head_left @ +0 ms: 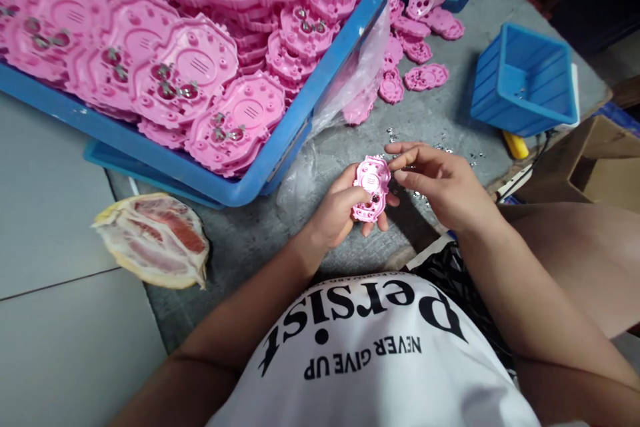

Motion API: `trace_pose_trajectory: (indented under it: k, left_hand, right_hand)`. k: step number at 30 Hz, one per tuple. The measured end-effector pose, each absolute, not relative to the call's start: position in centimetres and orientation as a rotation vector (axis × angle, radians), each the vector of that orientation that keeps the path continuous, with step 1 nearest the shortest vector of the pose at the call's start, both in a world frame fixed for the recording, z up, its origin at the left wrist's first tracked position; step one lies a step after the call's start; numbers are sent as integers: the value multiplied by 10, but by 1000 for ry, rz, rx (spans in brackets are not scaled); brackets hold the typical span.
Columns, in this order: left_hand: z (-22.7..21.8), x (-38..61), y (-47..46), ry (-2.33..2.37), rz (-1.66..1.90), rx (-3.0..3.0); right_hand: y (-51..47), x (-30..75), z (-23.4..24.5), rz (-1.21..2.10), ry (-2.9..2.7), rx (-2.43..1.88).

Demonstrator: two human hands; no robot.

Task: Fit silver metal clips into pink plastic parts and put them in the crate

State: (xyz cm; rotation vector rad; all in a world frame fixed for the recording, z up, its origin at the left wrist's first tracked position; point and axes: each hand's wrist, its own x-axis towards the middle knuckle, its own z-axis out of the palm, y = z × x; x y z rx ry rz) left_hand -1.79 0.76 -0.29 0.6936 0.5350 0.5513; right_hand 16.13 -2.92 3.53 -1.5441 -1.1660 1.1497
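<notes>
My left hand (336, 208) is closed around a small pink plastic part (371, 187) with a scalloped edge, held upright over the grey mat (440, 121). My right hand (440, 180) is beside it on the right, its fingertips pinched together at the part's upper right edge; whatever sits between them is too small to make out. Small metal contacts (419, 197) lie scattered on the mat under and behind my hands.
A big blue crate (300, 127) heaped with pink parts fills the upper left. Loose pink parts (425, 77) lie at the back. A small blue bin (525, 80) stands at right, by a cardboard box (595, 167). A peeled pomelo piece (157, 237) rests at left.
</notes>
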Motion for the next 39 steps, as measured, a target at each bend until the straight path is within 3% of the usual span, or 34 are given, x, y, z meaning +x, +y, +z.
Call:
trace_pose_trajectory:
  k: [16, 21, 26, 39]
  left_hand:
    - [-2, -17, 10, 755, 772, 827]
    - [-4, -15, 13, 843, 917, 803]
    - [-7, -14, 13, 848, 1024, 741]
    - [-5, -14, 13, 846, 1032, 699]
  right_hand:
    - [-32, 175, 29, 957, -1317, -1735]
    - [-37, 185, 21, 586, -1888, -2014]
    - [-39, 190, 16, 367, -2064, -2099]
    - [-33, 165, 7, 411, -2186, -1900]
